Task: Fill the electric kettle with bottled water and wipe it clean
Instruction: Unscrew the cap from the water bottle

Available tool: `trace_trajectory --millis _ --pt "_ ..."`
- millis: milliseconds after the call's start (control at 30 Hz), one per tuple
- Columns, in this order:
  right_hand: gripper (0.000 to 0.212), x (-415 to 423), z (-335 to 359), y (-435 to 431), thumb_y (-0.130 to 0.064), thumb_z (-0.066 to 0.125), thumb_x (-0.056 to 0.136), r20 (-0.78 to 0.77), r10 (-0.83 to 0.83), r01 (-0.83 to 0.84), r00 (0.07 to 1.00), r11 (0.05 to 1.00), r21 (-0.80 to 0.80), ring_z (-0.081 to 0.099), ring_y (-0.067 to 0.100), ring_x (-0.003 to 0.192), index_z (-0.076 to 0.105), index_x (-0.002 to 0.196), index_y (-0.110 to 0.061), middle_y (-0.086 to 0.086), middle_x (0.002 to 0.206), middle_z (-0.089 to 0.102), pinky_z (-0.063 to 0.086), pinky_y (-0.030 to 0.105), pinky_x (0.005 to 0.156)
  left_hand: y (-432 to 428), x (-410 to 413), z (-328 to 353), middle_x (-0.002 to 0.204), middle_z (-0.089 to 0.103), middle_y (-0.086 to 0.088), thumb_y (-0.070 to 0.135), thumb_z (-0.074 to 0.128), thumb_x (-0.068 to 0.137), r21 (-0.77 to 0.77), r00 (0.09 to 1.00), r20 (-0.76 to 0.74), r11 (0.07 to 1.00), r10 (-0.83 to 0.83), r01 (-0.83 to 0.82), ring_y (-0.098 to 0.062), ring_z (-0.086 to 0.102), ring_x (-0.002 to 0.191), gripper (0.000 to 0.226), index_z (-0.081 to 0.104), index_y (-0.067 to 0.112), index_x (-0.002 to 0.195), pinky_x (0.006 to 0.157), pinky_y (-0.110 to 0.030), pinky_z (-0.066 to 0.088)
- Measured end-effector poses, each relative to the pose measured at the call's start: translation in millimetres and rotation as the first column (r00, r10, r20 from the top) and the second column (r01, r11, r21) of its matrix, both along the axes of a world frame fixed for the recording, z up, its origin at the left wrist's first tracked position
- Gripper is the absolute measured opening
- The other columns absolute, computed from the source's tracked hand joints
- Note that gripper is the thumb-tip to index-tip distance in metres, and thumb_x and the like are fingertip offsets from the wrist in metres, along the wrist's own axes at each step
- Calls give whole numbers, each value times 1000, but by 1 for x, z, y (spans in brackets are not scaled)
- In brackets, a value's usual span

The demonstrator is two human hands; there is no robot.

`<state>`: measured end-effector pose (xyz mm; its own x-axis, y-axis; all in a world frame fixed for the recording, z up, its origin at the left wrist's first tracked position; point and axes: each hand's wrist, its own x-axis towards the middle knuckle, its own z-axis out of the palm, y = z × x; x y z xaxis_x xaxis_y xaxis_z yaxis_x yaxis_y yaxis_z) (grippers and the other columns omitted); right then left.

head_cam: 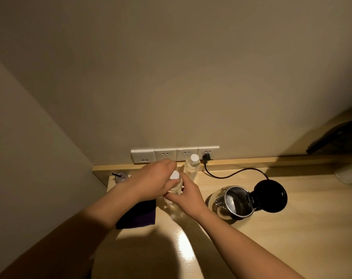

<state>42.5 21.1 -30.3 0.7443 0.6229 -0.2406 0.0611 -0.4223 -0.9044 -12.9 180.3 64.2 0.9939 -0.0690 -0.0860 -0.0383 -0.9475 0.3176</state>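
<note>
Upright bottle, left of the open kettle: right hand wraps its body, left hand fingers curl around the cap

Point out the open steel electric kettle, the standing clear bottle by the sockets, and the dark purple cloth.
Open steel electric kettle (234, 202): head view, inner wall.
Standing clear white-capped bottle (191, 168): head view, body.
Dark purple cloth (140, 215): head view, middle.

desk: pale glossy wood | kettle: shiny metal, black plastic lid | my bottle: clear plastic | cloth: matt purple
</note>
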Motion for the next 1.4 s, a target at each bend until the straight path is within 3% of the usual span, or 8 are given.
trace_trajectory --millis 133,300,467,700,833,1067,1300,1400 --pt "55 -6 -4 -11 -27 87 75 23 103 -103 994 995 -13 68 6 102 61 123 -28 -8 112 74 56 31 88 -1 -9 0 96 50 1 51 40 102 242 975 37 948 -221 206 -18 50 84 34 51 19 107 69 -34 45" --pt "52 -19 -11 -24 -33 87 74 21 108 -107 994 994 -36 69 9 95 62 119 -28 -8 103 75 55 32 82 -5 -10 -9 96 54 -3 53 37 104 227 950 -31 923 -312 310 -16 43 80 40 54 16 103 66 -32 34" --pt "51 -30 -11 -31 -38 85 74 29 12 -11 1000 1000 -17 70 8 95 62 118 -30 -8 104 75 57 35 81 -22 -14 -17 82 44 3 57 39 100 151 990 -7 978 -143 143 -17 40 74 42 50 19 90 64 -32 33" --pt "60 -33 -13 -41 -48 82 72 101 -61 68 993 995 -69 69 6 99 59 125 -35 -12 110 74 58 39 84 -58 -20 -15 93 67 -3 73 34 94 273 987 7 949 160 -156 -24 64 89 61 61 18 98 66 -35 43" --pt "60 -30 -14 -49 -46 83 72 123 -47 58 991 994 -89 68 6 94 58 125 -34 -11 106 73 56 33 80 -37 -15 0 128 53 5 56 57 93 11 982 -22 982 -189 189 -13 53 113 54 48 25 136 89 -30 49" --pt "60 -27 -8 -54 -51 83 73 123 -46 57 991 995 -82 67 2 97 58 126 -36 -14 109 73 48 20 77 -32 0 1 113 60 -3 16 63 94 28 920 -3 919 -393 393 -17 56 104 32 63 15 125 79 -23 45" --pt "58 -31 -13 -56 -47 83 71 136 -59 73 989 992 -107 67 4 94 59 122 -33 -14 106 72 52 25 76 -41 -10 -19 80 63 1 66 47 88 193 944 234 962 -234 191 -17 61 74 53 63 17 82 63 -20 31" --pt "61 -33 -16 -57 -45 86 71 129 -55 68 990 993 -99 69 5 95 59 124 -33 -12 107 74 57 30 78 -49 -10 -14 97 65 -1 81 50 79 177 982 151 981 -110 83 -21 61 91 70 65 16 99 71 -27 40"
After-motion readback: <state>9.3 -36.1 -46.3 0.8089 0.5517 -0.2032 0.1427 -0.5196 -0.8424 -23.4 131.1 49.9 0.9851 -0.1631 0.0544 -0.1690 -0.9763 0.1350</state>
